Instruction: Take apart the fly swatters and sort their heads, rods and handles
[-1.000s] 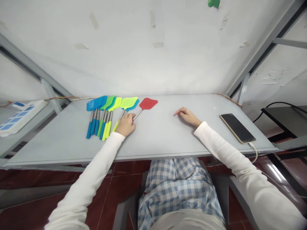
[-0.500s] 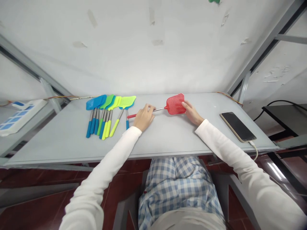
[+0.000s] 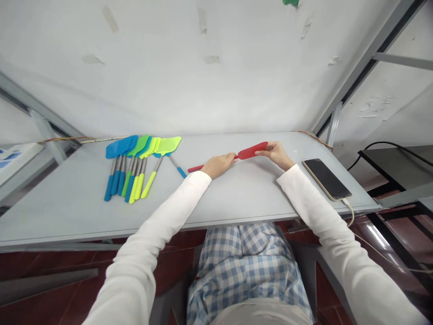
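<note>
Both my hands are on a red fly swatter above the middle of the grey table. My left hand is closed round its shaft near the neck, and the red handle end sticks out to the left. With my right hand I pinch the far edge of the swatter's head, which is tilted and seen nearly edge-on. To the left lies a row of several fly swatters with blue, green and yellow heads and handles. A swatter with a blue handle lies aslant close to the red handle.
A phone with a white cable lies on the right of the table. At the far left is a white and blue object, partly cut off. A white wall rises behind, with metal frame posts at both sides.
My left hand has slid right along the swatter to its neck. My right hand has tilted the red head from facing up to nearly edge-on. The blue-handled swatter lies more aslant.
</note>
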The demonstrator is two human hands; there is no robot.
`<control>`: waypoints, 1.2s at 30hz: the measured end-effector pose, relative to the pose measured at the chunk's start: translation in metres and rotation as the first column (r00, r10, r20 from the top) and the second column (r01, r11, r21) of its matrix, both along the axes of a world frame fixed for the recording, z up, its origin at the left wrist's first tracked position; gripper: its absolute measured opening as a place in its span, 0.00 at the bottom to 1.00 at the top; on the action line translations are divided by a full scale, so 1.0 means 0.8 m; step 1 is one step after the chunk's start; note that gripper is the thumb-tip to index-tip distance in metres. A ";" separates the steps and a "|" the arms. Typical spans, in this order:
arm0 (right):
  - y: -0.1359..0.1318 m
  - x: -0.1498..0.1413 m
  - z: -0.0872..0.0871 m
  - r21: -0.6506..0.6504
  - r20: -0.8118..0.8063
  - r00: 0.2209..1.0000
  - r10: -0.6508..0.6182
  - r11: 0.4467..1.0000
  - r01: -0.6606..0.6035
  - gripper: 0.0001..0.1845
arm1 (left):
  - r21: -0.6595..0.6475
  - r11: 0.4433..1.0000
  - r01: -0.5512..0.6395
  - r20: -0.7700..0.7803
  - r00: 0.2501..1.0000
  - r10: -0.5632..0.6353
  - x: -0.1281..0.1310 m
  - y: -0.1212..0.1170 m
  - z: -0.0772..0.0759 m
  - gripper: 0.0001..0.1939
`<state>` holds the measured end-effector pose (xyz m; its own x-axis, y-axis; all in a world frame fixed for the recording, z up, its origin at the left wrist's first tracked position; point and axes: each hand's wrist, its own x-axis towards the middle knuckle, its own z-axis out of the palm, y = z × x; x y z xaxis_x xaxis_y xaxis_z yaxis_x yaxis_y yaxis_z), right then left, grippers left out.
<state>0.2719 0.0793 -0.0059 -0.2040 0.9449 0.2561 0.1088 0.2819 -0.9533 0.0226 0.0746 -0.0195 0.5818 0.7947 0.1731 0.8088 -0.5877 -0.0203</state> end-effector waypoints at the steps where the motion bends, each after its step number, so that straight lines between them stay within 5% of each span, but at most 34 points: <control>1: 0.000 0.003 0.001 0.029 0.037 0.999 -0.017 0.999 0.016 0.14 | -0.005 1.000 0.010 0.001 1.000 -0.010 -0.002 0.000 -0.001 0.19; 6: -0.001 0.011 0.005 0.233 0.179 0.979 -0.095 0.971 0.052 0.07 | -0.002 1.000 0.013 -0.039 0.999 -0.014 0.000 0.001 0.003 0.20; 12: 0.008 0.031 0.002 0.420 0.374 0.886 -0.274 0.902 0.102 0.11 | 0.026 0.999 0.019 -0.015 1.000 -0.018 -0.007 0.004 0.003 0.19; 16: 0.015 0.036 -0.003 0.436 0.254 0.845 -0.470 0.836 0.334 0.24 | 0.051 0.996 -0.070 0.008 0.998 0.070 -0.020 0.006 -0.001 0.19; 18: 0.014 0.026 -0.007 0.310 0.168 0.890 -0.424 0.879 0.361 0.35 | 0.075 0.993 -0.092 0.044 0.995 0.088 -0.020 0.005 -0.001 0.19; 21: 0.008 0.005 -0.009 -0.034 0.077 0.992 -0.101 0.994 0.104 0.44 | 0.124 0.989 -0.076 0.087 0.994 0.065 -0.014 0.002 -0.001 0.20; 24: 0.001 -0.005 -0.004 -0.204 -0.054 0.992 0.110 0.972 -0.118 0.35 | 0.146 0.988 -0.056 0.082 0.996 0.045 -0.008 -0.001 -0.002 0.21; 29: -0.002 0.004 0.002 -0.110 -0.059 0.985 0.164 0.979 -0.170 0.18 | 0.081 0.996 -0.047 0.043 0.998 0.043 -0.007 -0.003 -0.003 0.21; 32: 0.004 0.015 0.000 0.026 -0.046 0.998 0.033 0.999 -0.032 0.05 | 0.034 0.998 -0.059 0.029 0.998 0.058 -0.007 -0.004 -0.004 0.21; 36: 0.014 0.032 0.000 0.177 -0.124 0.971 -0.203 0.959 0.223 0.21 | 0.004 0.998 -0.056 -0.004 0.998 0.056 -0.010 -0.003 -0.005 0.21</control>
<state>0.2974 0.0901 -0.0063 0.0335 0.8961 0.4426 0.0898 0.4384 -0.8943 0.0145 0.0719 -0.0239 0.5368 0.8255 0.1746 0.8405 -0.5412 -0.0257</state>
